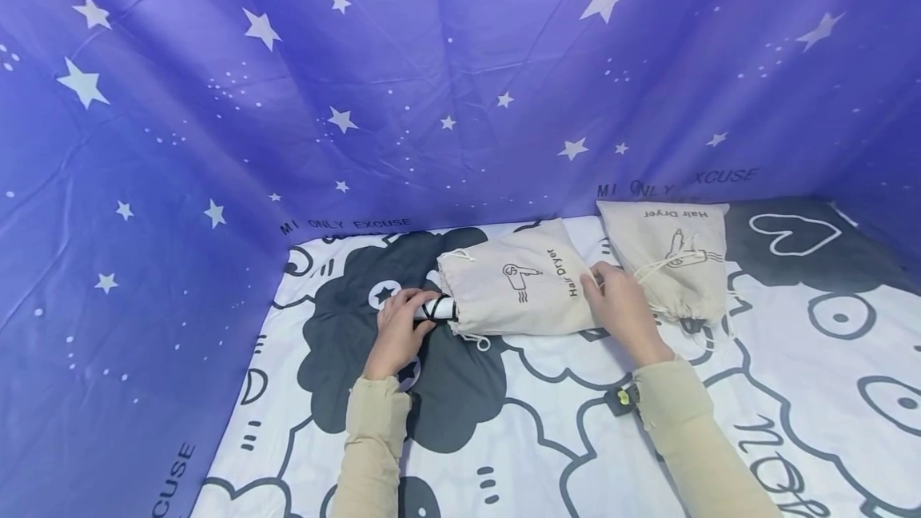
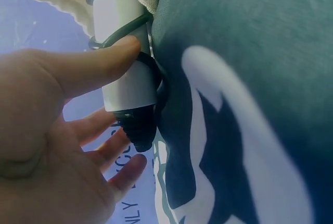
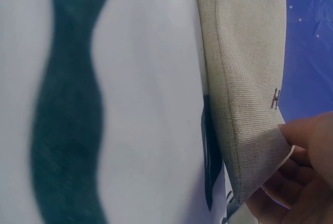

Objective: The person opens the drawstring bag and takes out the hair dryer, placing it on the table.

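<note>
A beige cloth bag printed "Hair Dryer" (image 1: 528, 282) lies on the patterned sheet, its drawstring mouth facing left. Out of that mouth sticks a white handle (image 1: 440, 308) with a black cord wound round it; the rest is hidden in the bag. The left hand (image 1: 399, 334) grips this handle, and in the left wrist view its thumb lies over the white handle (image 2: 122, 21) above a black ribbed end. The right hand (image 1: 627, 310) pinches the bag's bottom corner; in the right wrist view its fingers hold the cloth bag (image 3: 244, 78) at the edge.
A second beige "Hair Dryer" bag (image 1: 669, 262) lies to the right of the right hand, its drawstrings loose. Purple star-printed curtains (image 1: 446, 86) stand behind and at the left. The black-and-white sheet (image 1: 561, 414) spreads beneath, with a small black item (image 1: 622, 400) by the right cuff.
</note>
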The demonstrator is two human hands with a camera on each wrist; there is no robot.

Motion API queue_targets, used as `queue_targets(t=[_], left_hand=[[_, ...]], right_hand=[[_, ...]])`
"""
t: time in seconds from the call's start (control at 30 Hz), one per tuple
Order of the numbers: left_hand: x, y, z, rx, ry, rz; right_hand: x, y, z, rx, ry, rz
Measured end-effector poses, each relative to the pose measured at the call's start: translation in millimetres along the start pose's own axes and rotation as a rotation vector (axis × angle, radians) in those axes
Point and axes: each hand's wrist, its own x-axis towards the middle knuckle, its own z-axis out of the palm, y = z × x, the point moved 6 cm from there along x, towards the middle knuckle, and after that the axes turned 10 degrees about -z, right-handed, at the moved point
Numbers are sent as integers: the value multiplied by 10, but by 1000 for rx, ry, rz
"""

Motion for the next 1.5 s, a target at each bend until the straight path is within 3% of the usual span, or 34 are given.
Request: queue_targets(t=[0.27, 0.63, 0.8, 1.0, 1.2, 1.5], left_hand=[[-18, -81, -36, -5, -19, -32], [-54, -249, -151, 14, 3, -86], [-61, -167, -139, 17, -39, -75], [-81, -7, -64, -37, -86, 5], [-93, 31, -16, 9, -25, 26], [-81, 65, -23, 62, 36, 47]], right_hand=[[1, 13, 39, -3, 2, 0], [-18, 11, 81, 3, -10, 14], [-19, -3, 78, 7, 6, 7], [-8, 3, 82, 11, -4, 25], [-19, -6, 91, 8, -39, 44], [-3, -19, 40, -4, -7, 20]])
